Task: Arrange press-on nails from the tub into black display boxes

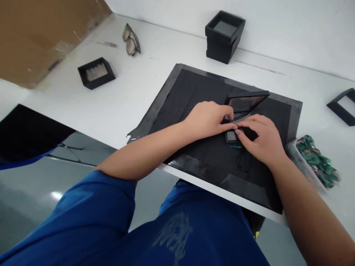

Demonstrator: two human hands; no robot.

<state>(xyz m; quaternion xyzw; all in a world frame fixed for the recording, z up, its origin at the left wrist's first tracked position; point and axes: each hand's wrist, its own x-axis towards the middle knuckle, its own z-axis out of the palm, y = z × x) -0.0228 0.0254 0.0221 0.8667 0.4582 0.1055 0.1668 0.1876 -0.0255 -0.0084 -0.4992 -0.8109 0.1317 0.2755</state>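
Observation:
On the black mat [191, 87] stands a small black hinged case with its framed lid [246, 102] tilted up. Grey surface shows in the case's base [231, 136], partly covered by my fingers. My left hand [206, 118] reaches over the base from the left, its thumb and forefinger closed near the middle. From the right, my right hand [260, 135] meets it, thumb and fingertips pinched together. Whatever lies between the fingertips is small and mostly hidden. A teal sliver [235, 147] lies on the mat just in front of the case.
At right, a clear tub [302, 166] holds green and reddish wrapped pieces. Stacked black frames [223, 37] stand at the back. Another black frame [341, 109] lies far right, and one [95, 74] lies left near glasses [131, 40]. A cardboard panel [50, 33] borders the left.

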